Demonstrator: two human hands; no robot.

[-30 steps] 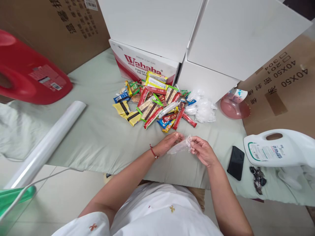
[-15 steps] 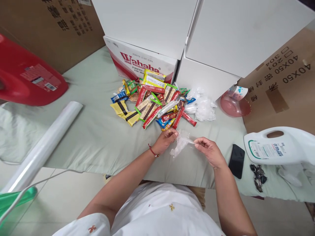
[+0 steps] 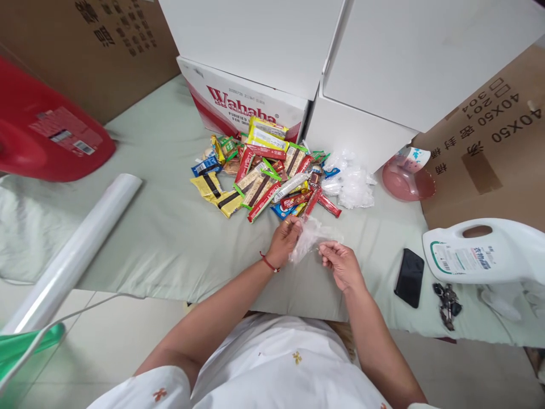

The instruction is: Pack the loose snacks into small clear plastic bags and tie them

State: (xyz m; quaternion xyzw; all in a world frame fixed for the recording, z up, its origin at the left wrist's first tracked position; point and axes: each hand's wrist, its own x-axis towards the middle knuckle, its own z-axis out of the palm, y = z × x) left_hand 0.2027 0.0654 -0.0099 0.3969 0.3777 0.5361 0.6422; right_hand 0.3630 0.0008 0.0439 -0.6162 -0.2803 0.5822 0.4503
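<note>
Thin clear plastic bag (image 3: 310, 237), crumpled, hangs between my two hands above the cloth-covered table. My left hand (image 3: 285, 243), a red cord at its wrist, is closed on the bag's left side. At the bag's lower right edge, the thumb and fingers of my right hand (image 3: 343, 266) are pinched together on the film. Just beyond my left fingers lies a pile of wrapped snacks (image 3: 259, 190) in red, yellow, green and blue packets. A heap of similar clear plastic bags (image 3: 354, 184) sits to the right of that pile.
Behind the snacks stand white cartons (image 3: 366, 128) and a Wahaha box (image 3: 247, 105). To the right are a pink bowl (image 3: 409, 184), a black phone (image 3: 409, 278), keys (image 3: 447, 305) and a white detergent jug (image 3: 502, 253). On the left are a red jug (image 3: 51, 130) and a white roll (image 3: 85, 238).
My right hand has moved left, closer to my left hand, and its grip on the bag has shifted. The bag is less stretched and more bunched. My left hand has moved slightly.
</note>
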